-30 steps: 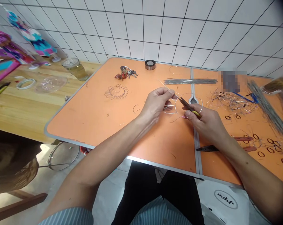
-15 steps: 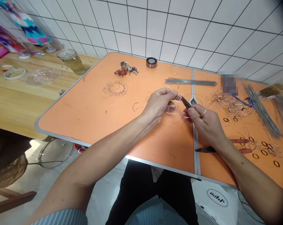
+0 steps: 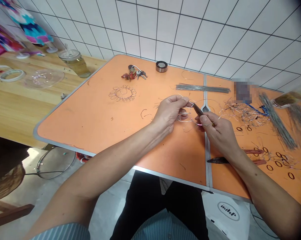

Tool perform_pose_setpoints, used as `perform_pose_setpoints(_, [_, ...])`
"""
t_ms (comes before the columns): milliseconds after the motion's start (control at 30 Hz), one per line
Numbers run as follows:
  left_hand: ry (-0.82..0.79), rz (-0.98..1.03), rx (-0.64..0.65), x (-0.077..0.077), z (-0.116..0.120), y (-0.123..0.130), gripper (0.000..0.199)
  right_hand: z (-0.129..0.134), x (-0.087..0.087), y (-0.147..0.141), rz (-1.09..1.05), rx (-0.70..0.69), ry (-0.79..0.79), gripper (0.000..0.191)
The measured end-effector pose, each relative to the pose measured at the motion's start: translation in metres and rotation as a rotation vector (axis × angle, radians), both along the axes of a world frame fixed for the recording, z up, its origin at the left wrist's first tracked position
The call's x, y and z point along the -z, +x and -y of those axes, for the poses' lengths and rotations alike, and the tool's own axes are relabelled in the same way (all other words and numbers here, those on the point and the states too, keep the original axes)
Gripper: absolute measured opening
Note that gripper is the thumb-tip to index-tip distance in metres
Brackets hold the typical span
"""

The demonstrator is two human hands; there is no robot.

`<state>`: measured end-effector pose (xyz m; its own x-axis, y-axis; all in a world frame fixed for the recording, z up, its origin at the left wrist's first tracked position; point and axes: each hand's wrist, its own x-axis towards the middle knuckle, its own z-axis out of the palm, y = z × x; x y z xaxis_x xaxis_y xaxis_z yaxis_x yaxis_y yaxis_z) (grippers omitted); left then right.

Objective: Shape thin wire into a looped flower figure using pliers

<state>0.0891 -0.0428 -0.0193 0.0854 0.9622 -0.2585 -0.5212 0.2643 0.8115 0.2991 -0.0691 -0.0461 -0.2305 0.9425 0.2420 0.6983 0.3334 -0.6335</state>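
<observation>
Thin silvery wire, bent into loops, is pinched between the thumb and fingers of my left hand. My right hand is closed around a pair of dark-jawed pliers. The pliers' tips meet the wire right beside my left fingertips. A few pink beads sit on the wire near my right fingers. Most of the pliers' handles are hidden in my right palm. On the table to the left lies a flower-shaped ring of looped wire.
A second pair of pliers with red handles lies under my right forearm. Straight wire bundles lie behind my hands, and tangled wire spreads to the right. Keys and a tape roll rest near the tiled wall.
Both hands stay almost in place, still holding the wire and the pliers. The camera view has shifted slightly.
</observation>
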Motion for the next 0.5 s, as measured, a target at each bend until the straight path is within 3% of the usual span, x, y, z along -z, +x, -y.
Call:
perform_pose_setpoints(267, [0.057,-0.002,-0.002,0.0087,0.0006,0.0029,0.028,0.0003,0.0002,0.0007,-0.011,-0.003,0.010,0.048])
perform_pose_setpoints(500, [0.041,0.004,-0.032,0.0052,-0.0002,0.0015,0.025,0.0015,-0.0007,-0.0008,-0.085,-0.007,-0.038,0.051])
